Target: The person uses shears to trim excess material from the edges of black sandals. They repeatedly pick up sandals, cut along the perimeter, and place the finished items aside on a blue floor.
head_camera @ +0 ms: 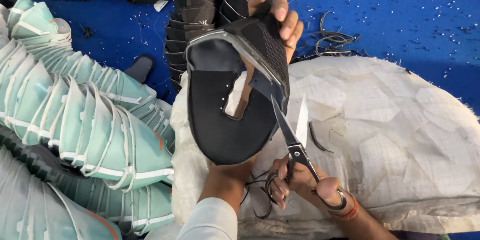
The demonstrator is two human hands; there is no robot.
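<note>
Nearest the camera, I see my right hand (305, 182) gripping a pair of scissors (295, 135), fingers through the handle loops, blades parted at the edge of a black shoe upper (220, 115). My left hand (280, 17) is inside that upper, holding it up over a white woven sack (390, 135), fingers curled over its far edge. To the left lie stacks of teal shoe uppers (85, 120); beyond, black stacked uppers (195, 10) rest on blue cloth (415, 15) flecked with trimmings.

blue floor (400, 10) | white specks, black trimmings | bright even light
</note>
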